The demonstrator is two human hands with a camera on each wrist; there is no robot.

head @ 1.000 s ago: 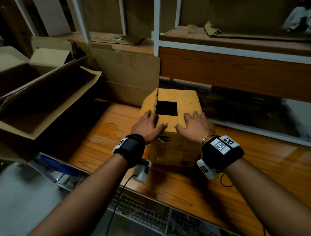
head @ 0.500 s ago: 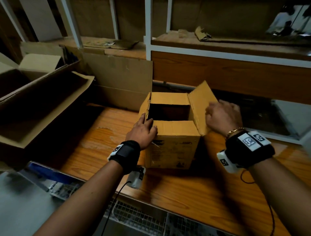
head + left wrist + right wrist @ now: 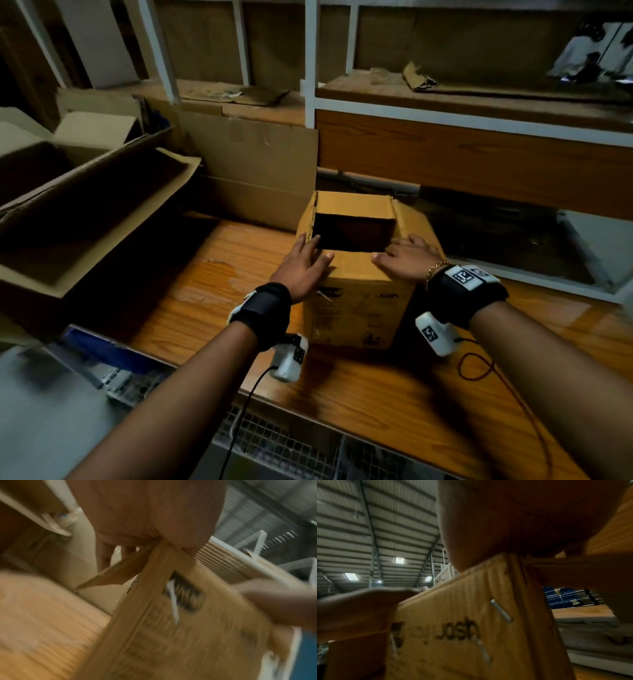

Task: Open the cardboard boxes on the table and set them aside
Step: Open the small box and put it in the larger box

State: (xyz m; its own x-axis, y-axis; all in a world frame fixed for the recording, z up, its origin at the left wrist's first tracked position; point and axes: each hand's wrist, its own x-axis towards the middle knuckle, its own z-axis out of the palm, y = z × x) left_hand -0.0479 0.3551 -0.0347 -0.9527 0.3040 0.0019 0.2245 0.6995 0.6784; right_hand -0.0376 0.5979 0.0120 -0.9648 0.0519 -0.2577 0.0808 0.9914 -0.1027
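The small brown cardboard box (image 3: 356,301), set on the orange wooden table (image 3: 212,291) with its top partly open, is pressed at its near flap by the flat-fingered left hand (image 3: 301,265) and right hand (image 3: 407,258).

Room around the box
Bare table (image 3: 212,308) lies open at nine o'clock of the box (image 3: 356,308); leaning cardboard sheet (image 3: 253,171) blocks eleven o'clock, shelf (image 3: 479,164) twelve.
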